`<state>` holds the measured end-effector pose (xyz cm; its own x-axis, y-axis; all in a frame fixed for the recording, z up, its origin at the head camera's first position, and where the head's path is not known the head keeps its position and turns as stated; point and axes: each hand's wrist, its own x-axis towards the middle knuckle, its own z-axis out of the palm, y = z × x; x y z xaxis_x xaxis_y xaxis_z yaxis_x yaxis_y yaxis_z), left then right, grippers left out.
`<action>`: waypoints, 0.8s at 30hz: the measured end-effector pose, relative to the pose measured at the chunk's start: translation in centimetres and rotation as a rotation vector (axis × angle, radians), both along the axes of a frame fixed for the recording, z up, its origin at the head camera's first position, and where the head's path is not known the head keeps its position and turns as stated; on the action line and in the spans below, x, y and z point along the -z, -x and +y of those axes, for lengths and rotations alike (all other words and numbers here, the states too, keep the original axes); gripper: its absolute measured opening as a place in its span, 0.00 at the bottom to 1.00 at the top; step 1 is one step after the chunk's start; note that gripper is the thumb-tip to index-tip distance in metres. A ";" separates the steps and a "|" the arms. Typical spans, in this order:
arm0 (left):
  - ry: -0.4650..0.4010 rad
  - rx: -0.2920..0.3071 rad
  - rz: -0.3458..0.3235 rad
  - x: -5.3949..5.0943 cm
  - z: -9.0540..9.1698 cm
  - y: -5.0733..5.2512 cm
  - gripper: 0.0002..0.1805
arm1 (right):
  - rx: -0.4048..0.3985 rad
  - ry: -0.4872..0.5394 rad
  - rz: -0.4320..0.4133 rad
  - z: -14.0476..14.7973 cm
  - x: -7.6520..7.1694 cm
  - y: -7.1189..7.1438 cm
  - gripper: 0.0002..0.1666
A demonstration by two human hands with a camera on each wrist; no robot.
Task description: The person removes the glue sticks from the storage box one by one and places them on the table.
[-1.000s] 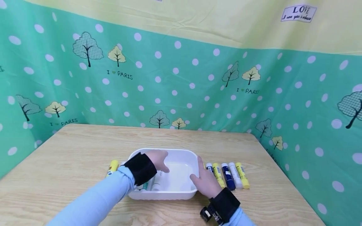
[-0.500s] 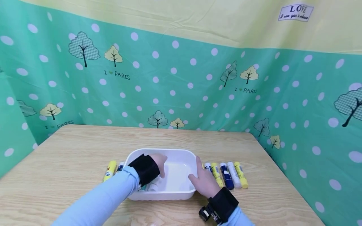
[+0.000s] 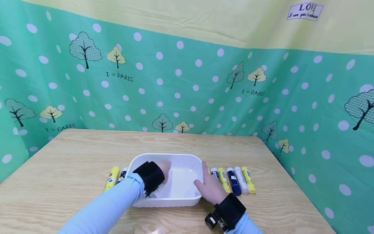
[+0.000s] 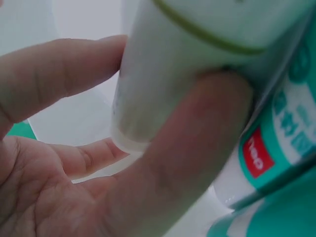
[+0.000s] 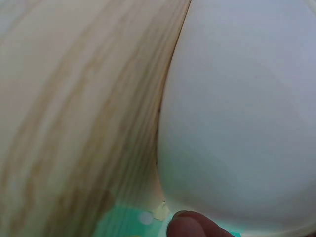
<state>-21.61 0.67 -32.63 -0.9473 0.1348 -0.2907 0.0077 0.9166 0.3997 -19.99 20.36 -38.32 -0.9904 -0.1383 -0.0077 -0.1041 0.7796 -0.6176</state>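
A white plastic basin (image 3: 182, 202) sits on the table before me. My left hand (image 3: 165, 170) reaches down inside its left part. The left wrist view shows thumb and fingers pinching a white glue stick (image 4: 148, 84), tilted, with a thin olive line around it. Right beside it lie green-and-white glue sticks (image 4: 276, 148), one with a red label. At the basin's right side, my right hand (image 3: 213, 188) grips the wall, thumb toward the inside. In the right wrist view only a fingertip (image 5: 190, 224) shows by the basin's white wall.
Right of the basin, several yellow, navy and white glue sticks (image 3: 234, 182) lie in a row on the wooden table (image 3: 87, 152). A yellow glue stick (image 3: 112, 178) and a navy one (image 3: 122, 174) lie at its left, partly behind my left sleeve. A patterned green curtain (image 3: 187, 81) stands behind.
My left hand has gone lower into the basin and its fingers have closed on the white glue stick. My right hand stays on the basin's side.
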 end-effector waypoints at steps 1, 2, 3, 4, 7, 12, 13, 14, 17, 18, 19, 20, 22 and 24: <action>-0.006 -0.013 -0.004 0.1 0.0 0.0 0.19 | -0.002 0.000 0.000 0.0 0.0 0.0 0.44; -0.007 -0.022 -0.008 0.1 0.1 -0.1 0.20 | -0.001 0.000 0.001 0.0 0.0 0.0 0.44; 0.000 -0.020 -0.005 0.2 0.1 -0.1 0.21 | -0.002 -0.001 0.002 0.0 0.0 0.0 0.44; 0.009 -0.015 -0.003 0.3 0.2 -0.1 0.22 | -0.001 -0.001 0.003 0.1 0.1 0.0 0.44; 0.030 0.001 -0.021 0.3 0.4 0.0 0.28 | 0.002 0.000 0.003 0.1 0.2 0.1 0.44; -0.006 0.002 -0.052 0.4 0.5 0.0 0.33 | -0.002 0.003 0.003 0.1 0.3 0.2 0.44; -0.013 0.002 -0.053 0.4 0.5 0.0 0.33 | -0.002 0.004 0.002 0.1 0.3 0.1 0.44; -0.018 0.004 -0.051 0.4 0.5 0.0 0.33 | -0.001 0.004 0.000 0.1 0.3 0.2 0.44; -0.030 0.001 -0.055 0.5 0.4 0.0 0.34 | -0.001 0.007 0.002 0.1 0.3 0.1 0.44; -0.032 0.006 -0.053 0.6 0.4 0.0 0.34 | 0.000 0.007 0.001 0.1 0.3 0.1 0.44; -0.037 0.010 -0.055 0.6 0.4 0.0 0.34 | 0.002 0.006 0.003 0.1 0.3 0.1 0.44; -0.020 0.035 -0.045 0.7 0.5 0.1 0.34 | 0.003 0.005 0.003 0.1 0.3 0.2 0.44; 0.015 0.077 -0.029 0.8 0.7 0.3 0.33 | 0.002 0.004 0.002 0.1 0.4 0.2 0.44; 0.008 0.069 -0.042 1.0 0.8 0.5 0.33 | 0.003 0.004 -0.001 0.1 0.4 0.2 0.44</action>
